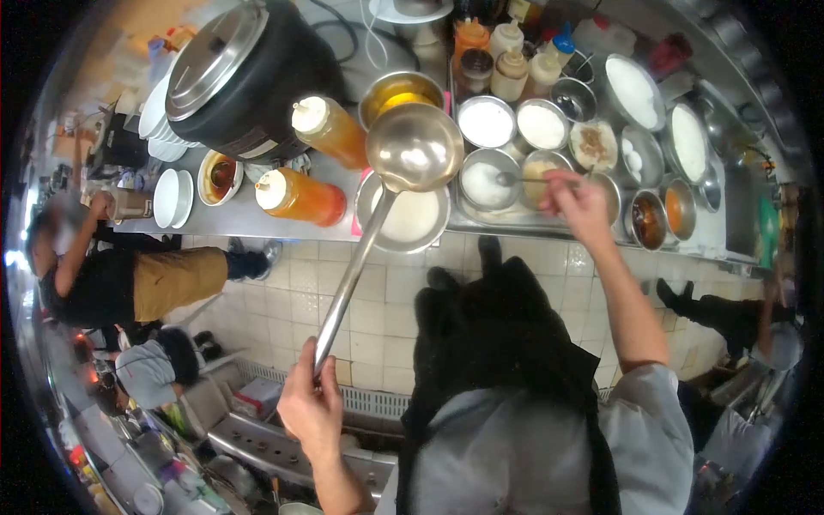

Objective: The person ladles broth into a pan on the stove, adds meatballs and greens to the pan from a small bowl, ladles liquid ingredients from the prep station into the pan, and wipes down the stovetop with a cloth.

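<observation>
My left hand is closed around the handle end of a large steel ladle. The ladle's bowl hangs above a steel bowl of white liquid and partly covers a bowl of yellow oil. My right hand grips the handle of a small spoon. The spoon's head rests at a steel bowl of white granules. Just behind the spoon handle lies a bowl of beige powder.
Squeeze bottles and a black soup warmer stand at left. More bottles and several bowls of ingredients fill the right counter. One person stands at left; others are at the edges. A stove lies behind me.
</observation>
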Tool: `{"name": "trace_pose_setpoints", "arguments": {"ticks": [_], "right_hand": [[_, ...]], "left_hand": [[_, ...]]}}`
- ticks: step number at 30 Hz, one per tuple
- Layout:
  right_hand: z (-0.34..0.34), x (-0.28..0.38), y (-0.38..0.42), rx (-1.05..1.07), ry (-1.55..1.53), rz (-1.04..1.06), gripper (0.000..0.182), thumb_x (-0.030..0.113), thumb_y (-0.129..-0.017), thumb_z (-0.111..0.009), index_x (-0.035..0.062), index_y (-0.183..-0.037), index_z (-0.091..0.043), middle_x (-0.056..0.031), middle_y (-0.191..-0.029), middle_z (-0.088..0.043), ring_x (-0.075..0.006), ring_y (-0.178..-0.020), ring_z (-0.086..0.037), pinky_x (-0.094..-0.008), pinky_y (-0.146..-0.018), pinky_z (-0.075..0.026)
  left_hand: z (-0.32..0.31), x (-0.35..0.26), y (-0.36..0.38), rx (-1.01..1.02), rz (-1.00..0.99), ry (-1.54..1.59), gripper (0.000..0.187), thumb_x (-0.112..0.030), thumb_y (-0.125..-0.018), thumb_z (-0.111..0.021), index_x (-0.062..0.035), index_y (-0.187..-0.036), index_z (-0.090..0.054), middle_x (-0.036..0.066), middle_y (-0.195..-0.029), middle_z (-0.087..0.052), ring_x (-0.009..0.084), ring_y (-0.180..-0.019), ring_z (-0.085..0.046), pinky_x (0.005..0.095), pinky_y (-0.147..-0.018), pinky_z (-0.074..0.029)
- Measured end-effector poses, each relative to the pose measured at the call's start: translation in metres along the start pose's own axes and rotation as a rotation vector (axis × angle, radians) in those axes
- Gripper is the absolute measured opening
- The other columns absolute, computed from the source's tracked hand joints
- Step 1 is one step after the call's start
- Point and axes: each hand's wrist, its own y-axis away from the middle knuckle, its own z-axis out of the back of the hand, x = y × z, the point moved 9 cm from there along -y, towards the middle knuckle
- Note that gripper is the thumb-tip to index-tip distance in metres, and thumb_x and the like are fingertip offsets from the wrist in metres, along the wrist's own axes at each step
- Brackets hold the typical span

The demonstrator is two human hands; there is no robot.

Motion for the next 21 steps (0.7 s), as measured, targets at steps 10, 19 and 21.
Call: {"name": "trace_pose_setpoints", "arguments": {"ticks": [10, 19, 21], "right_hand": [[-0.063, -0.038, -0.037, 0.340, 0.143, -0.057, 0.024, 0.014, -0.098, -0.054, -0.0032, -0.112, -0.065, -0.0072, -0.080, -0.067, -0.0115, -0.067, -0.063, -0.0243, -0.060, -0.053], [-0.033, -0.058, -0.045, 0.237, -0.231, -0.299, 0.022, 0.011, -0.095, -0.055, -0.0050, -0.106, -0.064, -0.0112, -0.082, -0.066, -0.0170, -0.067, -0.067, -0.0263, -0.055, -0.054], [-0.021, -0.057, -0.043, 0.193, -0.273, -0.333, 0.022, 0.012, -0.094, -0.056, -0.0050, -0.105, -0.064, -0.0111, -0.081, -0.066, -0.0170, -0.066, -0.067, -0.0259, -0.054, -0.054]], "left_hand": [[0.011, -0.034, 0.006, 0.004, 0.063, -0.168, 0.033, -0.015, -0.085, -0.072, -0.0100, -0.117, -0.068, 0.014, -0.077, -0.063, 0.0287, -0.058, -0.061, 0.0378, -0.054, -0.048], [0.013, -0.053, 0.004, 0.022, 0.105, -0.186, 0.036, -0.012, -0.084, -0.072, -0.0112, -0.120, -0.067, 0.014, -0.078, -0.064, 0.0298, -0.061, -0.063, 0.0382, -0.056, -0.049], [0.012, -0.059, 0.002, 0.057, 0.147, -0.158, 0.037, -0.011, -0.085, -0.070, -0.0092, -0.121, -0.066, 0.016, -0.086, -0.066, 0.0311, -0.072, -0.066, 0.0380, -0.065, -0.051]]}}
